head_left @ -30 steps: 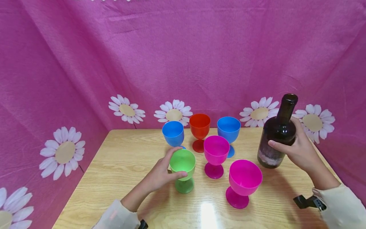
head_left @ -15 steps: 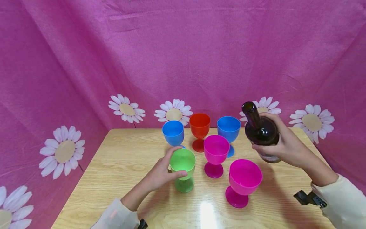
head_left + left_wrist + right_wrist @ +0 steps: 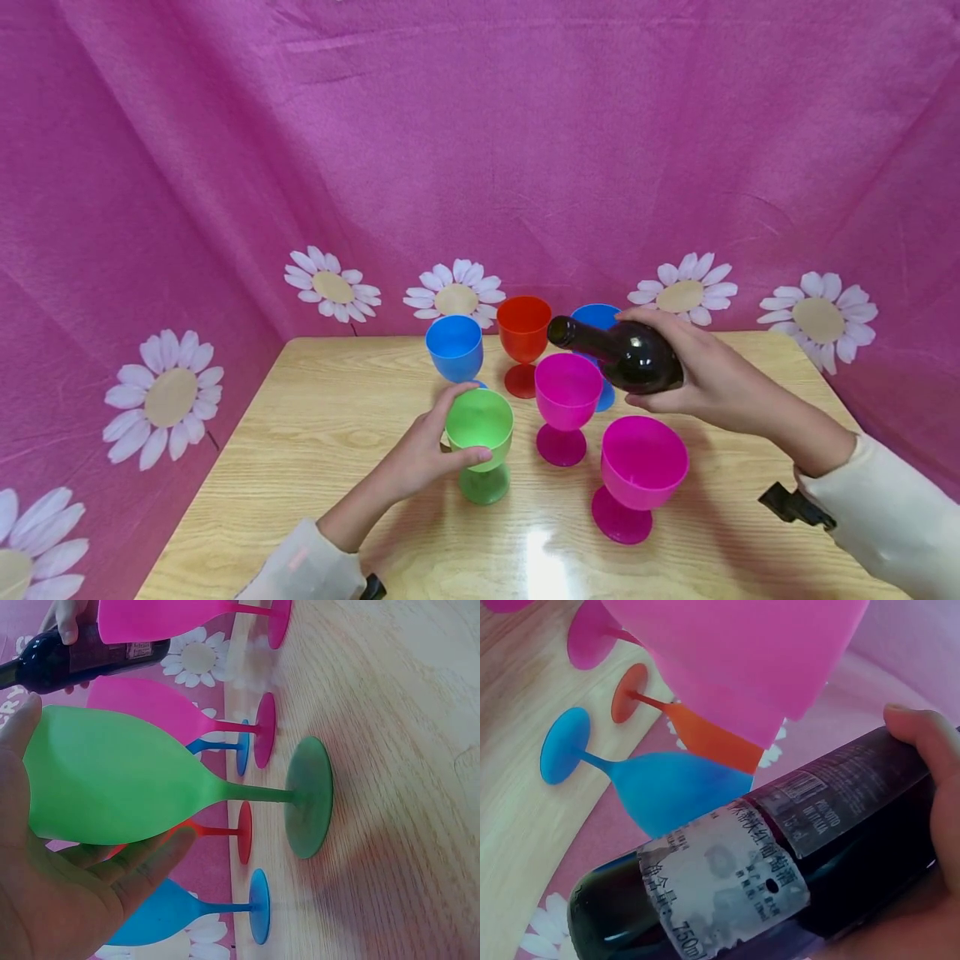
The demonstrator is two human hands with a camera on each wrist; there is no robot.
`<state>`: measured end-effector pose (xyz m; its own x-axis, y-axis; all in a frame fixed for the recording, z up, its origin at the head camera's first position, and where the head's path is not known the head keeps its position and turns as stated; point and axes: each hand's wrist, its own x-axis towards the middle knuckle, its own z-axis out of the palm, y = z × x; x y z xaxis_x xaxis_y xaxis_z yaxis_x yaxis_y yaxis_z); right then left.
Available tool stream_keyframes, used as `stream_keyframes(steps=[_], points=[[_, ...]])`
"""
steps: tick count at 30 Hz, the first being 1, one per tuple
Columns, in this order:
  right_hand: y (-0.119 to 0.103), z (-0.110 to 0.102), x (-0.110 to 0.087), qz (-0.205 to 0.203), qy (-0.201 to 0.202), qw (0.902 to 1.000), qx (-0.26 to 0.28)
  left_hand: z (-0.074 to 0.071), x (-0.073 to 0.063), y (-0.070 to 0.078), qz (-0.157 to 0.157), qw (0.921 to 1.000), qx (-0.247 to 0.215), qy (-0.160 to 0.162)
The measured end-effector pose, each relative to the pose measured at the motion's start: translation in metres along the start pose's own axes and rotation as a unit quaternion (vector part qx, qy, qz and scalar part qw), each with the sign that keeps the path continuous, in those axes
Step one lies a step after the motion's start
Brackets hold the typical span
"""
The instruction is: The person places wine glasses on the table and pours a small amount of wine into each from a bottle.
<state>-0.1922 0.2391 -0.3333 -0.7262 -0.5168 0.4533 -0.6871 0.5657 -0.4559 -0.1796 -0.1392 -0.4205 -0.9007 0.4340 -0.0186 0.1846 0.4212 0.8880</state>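
The dark bottle (image 3: pixel 643 358) hangs tilted above the table (image 3: pixel 337 383) near a pink goblet (image 3: pixel 567 393), the fingers of the right hand (image 3: pixel 701 375) wrapped round it; the right wrist view shows its label (image 3: pixel 720 877) (printed 750ml), hidden from the head view; the fingers of the left hand (image 3: pixel 427 454) cup the upright green goblet (image 3: pixel 480 425), whose stem (image 3: pixel 259 793) only the left wrist view reveals.

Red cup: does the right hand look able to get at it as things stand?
Probably not: the right hand is occupied gripping the tilted bottle, whose neck, in the head view, points toward the red cup.
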Motion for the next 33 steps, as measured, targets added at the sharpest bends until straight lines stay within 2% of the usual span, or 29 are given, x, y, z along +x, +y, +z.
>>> stream_keyframes(steps=[11, 20, 33], points=[[-0.012, 0.003, 0.008, -0.01, -0.034, 0.9957, -0.086, 0.0, 0.001, 0.0, 0.0, 1.0, 0.002, 0.004], [-0.019, 0.008, 0.012, -0.016, -0.058, 0.9867, -0.151, 0.0, 0.0, 0.001, 0.003, 1.0, -0.001, 0.004], [-0.034, 0.012, 0.019, 0.038, -0.097, 0.9725, -0.208, 0.001, 0.0, 0.0, 0.005, 0.9999, -0.001, 0.009]])
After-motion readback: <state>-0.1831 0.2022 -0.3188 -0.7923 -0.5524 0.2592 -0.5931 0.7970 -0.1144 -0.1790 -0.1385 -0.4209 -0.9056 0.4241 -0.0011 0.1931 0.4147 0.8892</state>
